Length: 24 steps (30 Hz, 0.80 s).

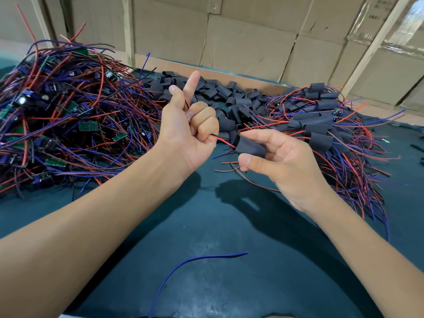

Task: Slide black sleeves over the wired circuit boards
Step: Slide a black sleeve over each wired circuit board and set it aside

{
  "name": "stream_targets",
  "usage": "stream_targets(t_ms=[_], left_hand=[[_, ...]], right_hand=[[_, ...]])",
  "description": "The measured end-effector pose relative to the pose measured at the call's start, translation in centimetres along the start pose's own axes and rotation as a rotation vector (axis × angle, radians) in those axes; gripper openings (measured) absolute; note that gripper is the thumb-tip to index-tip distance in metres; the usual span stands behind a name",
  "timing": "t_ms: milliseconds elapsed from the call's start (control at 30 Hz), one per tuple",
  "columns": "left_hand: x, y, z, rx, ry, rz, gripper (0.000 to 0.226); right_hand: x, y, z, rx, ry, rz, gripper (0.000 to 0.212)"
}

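**Sleeving bench: sleeve going onto wires, centre**

Dark green table (206, 226) is carrying bare wired boards (57, 111) far left and sleeved boards (321, 125) far right. Left hand (188, 127) is gripping red wires (223, 141), forefinger raised. Right hand (282, 157) is pinching a black sleeve (251, 146), long axis left-right, mouth facing left.

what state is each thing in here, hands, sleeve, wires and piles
left hand: fingers curled round red wire, index finger up
right hand: pinching black sleeve
black sleeve: on the wire
red wire: runs between hands
bare boards pile: tangled, unsleeved
empty sleeves pile: loose
sleeved boards pile: done
blue wire: lying loose on the table
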<state>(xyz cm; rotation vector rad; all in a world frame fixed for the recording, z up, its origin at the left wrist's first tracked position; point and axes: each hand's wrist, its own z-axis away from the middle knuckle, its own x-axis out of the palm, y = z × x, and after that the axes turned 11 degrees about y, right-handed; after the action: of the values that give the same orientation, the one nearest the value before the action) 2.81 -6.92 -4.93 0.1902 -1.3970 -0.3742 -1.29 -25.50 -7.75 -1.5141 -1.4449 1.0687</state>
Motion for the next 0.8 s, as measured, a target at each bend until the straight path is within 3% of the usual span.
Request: stream_targets(t_ms=[800], left_hand=[[-0.24,-1.02,0.23,-0.039,-0.015,-0.018,0.049]], right_hand=[[0.18,0.45,-0.14,-0.073,0.070,0.093,0.043]])
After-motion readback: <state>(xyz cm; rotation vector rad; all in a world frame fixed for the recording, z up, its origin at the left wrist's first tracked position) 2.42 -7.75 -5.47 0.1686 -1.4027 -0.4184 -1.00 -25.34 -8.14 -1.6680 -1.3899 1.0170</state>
